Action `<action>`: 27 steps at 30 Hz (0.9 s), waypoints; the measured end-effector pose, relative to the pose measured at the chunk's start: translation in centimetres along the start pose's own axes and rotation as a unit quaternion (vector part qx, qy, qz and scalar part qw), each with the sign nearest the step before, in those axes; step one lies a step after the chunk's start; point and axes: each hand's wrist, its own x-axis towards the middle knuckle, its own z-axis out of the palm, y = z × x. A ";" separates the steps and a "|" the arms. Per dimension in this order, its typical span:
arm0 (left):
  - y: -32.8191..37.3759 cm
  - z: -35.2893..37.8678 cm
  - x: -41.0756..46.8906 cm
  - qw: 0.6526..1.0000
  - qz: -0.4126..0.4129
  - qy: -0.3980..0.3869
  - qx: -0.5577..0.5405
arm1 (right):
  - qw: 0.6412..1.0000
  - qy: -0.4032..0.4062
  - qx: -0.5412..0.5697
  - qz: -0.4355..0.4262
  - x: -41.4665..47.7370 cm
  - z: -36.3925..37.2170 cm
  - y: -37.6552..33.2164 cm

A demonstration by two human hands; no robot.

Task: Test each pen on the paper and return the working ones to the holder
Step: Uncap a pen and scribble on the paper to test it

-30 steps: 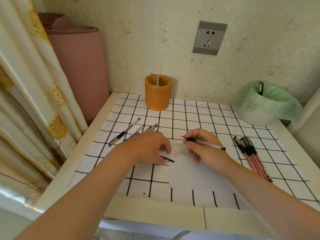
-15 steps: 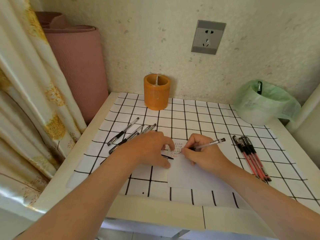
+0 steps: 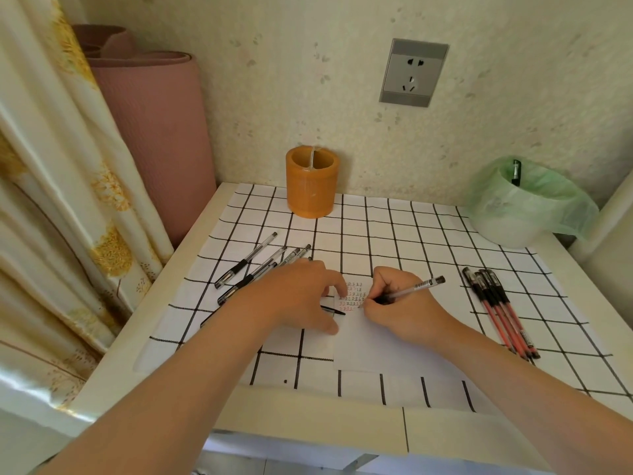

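Clear-barrelled pen point(image 3: 411, 289), pinched in the right hand's point(image 3: 400, 303) curled fingers, touches its tip to the paper point(image 3: 370, 344), near centre; the left hand's point(image 3: 294, 296) relaxed, spread fingers steady it. Testing is in hand; if ink shows, the pen goes to the far orange holder point(image 3: 310, 186).

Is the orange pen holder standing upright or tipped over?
Upright. The orange pen holder stands on its flat base, with its open mouth facing up.

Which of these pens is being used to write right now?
The clear pen gripped in the right hand, tip on the paper; the black pens at left and red pens at right lie loose.
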 end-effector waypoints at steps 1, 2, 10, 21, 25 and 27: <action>0.0 0.0 0.0 1.000 0.001 0.001 -0.001 | 1.000 0.000 0.005 0.001 0.0 0.0 0.0; 0.0 0.0 0.0 1.000 0.001 0.002 -0.001 | 1.000 0.001 0.010 0.002 0.0 -0.1 0.1; 0.1 -0.1 0.0 1.000 -0.005 -0.006 -0.006 | 1.000 -0.011 0.009 -0.003 0.0 -0.2 -0.1; 0.2 -0.3 -0.1 1.000 -0.004 -0.010 -0.003 | 0.999 0.013 0.036 0.038 0.1 -0.2 -0.5; -0.3 -0.4 0.0 1.000 -0.001 -0.015 -0.023 | 0.995 0.048 0.075 0.051 0.3 -0.4 -0.9; -0.7 -0.2 0.0 1.000 0.000 -0.007 -0.030 | 0.993 0.052 0.089 0.056 0.4 -0.5 -1.2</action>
